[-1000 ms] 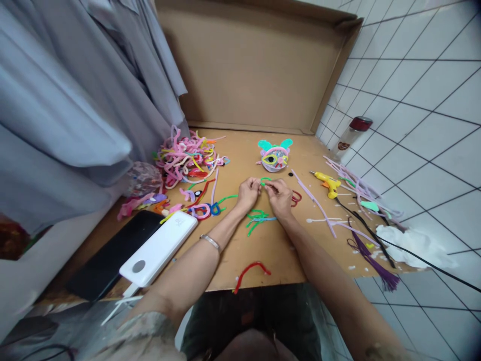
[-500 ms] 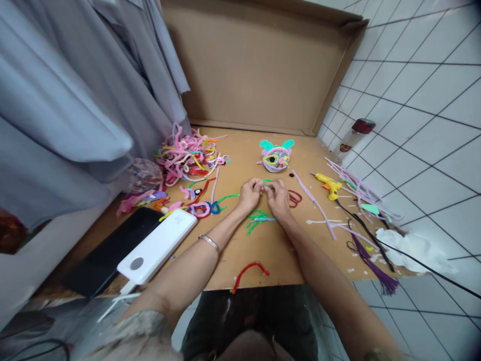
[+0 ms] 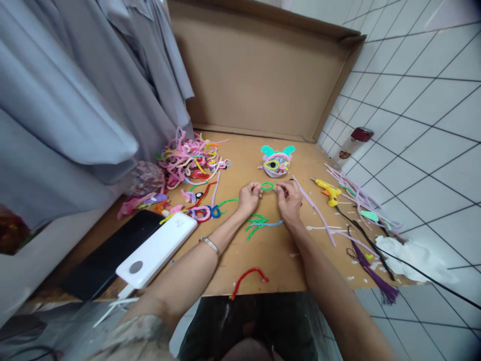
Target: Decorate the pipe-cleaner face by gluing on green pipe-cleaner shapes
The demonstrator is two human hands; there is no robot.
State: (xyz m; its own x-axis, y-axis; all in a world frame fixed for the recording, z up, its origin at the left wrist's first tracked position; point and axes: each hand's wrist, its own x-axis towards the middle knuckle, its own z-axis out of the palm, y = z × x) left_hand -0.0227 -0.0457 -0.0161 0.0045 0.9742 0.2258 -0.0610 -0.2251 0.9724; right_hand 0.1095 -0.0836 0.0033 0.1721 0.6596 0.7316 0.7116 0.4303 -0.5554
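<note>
A short green pipe cleaner [image 3: 267, 186], bent into a small loop, is pinched between my two hands over the brown cardboard work surface [image 3: 263, 250]. My left hand [image 3: 248, 199] grips its left end with closed fingers, a bangle on that wrist. My right hand [image 3: 290, 199] pinches its right end. Just behind the loop stands a small pipe-cleaner face [image 3: 277, 161] with teal ears. More green and blue pieces [image 3: 259, 223] lie under my wrists.
A tangled pile of coloured pipe cleaners [image 3: 191, 160] lies at the left. A white power bank [image 3: 158, 249] rests on a black tablet. At the right are a yellow glue gun [image 3: 328, 189], lilac stems, a purple tassel and a bottle [image 3: 351, 143]. A red pipe cleaner [image 3: 248, 277] lies by the front edge.
My hands have moved apart a little, and the green pipe cleaner between them now shows as an open loop. The view has shifted slightly.
</note>
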